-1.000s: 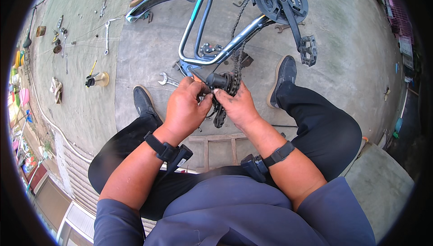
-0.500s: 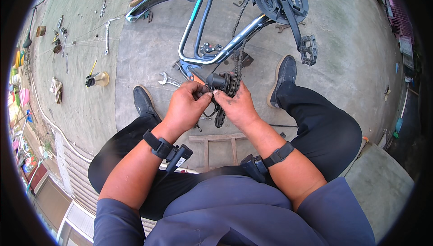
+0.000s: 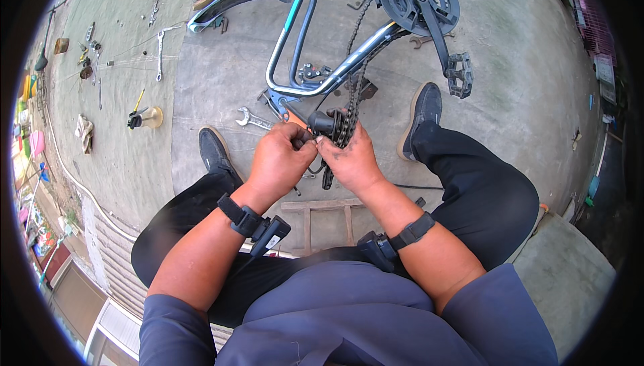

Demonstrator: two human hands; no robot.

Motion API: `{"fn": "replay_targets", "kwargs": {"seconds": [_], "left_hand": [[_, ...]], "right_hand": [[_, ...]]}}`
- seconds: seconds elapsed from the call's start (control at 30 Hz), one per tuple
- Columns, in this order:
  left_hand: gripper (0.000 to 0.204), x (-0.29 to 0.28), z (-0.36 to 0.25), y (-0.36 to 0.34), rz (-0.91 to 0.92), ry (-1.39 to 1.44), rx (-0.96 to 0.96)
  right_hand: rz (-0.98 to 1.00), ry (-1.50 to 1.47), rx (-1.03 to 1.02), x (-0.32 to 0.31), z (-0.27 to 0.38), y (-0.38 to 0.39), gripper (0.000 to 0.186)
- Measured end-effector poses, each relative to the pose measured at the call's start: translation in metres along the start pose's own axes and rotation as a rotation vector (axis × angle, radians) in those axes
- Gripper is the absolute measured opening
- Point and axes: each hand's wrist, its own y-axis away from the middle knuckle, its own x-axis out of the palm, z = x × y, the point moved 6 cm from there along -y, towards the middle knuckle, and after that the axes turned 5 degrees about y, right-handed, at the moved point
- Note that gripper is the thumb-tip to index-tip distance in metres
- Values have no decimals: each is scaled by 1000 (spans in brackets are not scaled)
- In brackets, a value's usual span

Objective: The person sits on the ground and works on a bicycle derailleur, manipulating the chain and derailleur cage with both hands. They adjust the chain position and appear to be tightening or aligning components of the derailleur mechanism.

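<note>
A blue and silver bicycle frame (image 3: 287, 38) lies on the ground cloth in front of me, its rear end toward me. At that end is a black rear derailleur (image 3: 324, 123) with the dark chain (image 3: 360, 83) hanging through it. My right hand (image 3: 353, 159) grips the derailleur from the right, the thumb pressed near its lower left side. Thumb and fingers of my left hand (image 3: 282, 156) are pinched together against the same spot, nearly touching the right thumb. What the left fingers hold is too small and covered to make out. A black cable loop shows just below.
The crankset (image 3: 419, 0) and pedal (image 3: 459, 74) stand up at the far right of the frame. A large wrench (image 3: 252, 119) lies left of the derailleur, near my shoe. Further left are another wrench (image 3: 159, 56) and a yellowish cup (image 3: 153, 118). A wooden frame (image 3: 327, 222) lies between my legs.
My left hand and wrist have shifted slightly to the right, and the lower chain and derailleur end has moved a little. The bicycle frame has stayed in place.
</note>
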Motion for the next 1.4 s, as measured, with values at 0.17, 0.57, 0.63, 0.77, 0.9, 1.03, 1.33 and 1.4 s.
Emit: {"fn": "replay_targets", "kwargs": {"seconds": [0.17,0.57,0.63,0.77,0.9,1.03,1.33,1.4], "left_hand": [[19,1,-4,1,-35,-61,71],[18,-2,-21,7,-77,-206,252],[19,-3,-19,6,-63,-161,224],[19,-4,-10,3,-34,-60,200],[20,-2,13,-2,44,145,3],[19,0,13,0,137,175,-125],[13,-16,-23,5,140,-116,186],[13,-20,-34,8,92,-131,358]], "right_hand": [[-25,44,-3,0,-1,0,47],[-50,-41,-20,0,-2,-1,47],[-35,-97,-7,-1,5,-1,45],[-26,-147,8,-2,-3,-2,41],[-1,-322,111,-1,-6,-2,39],[10,-465,218,-1,-2,0,41],[50,-528,284,-1,-3,0,46],[61,-502,276,-1,-5,-1,44]]}}
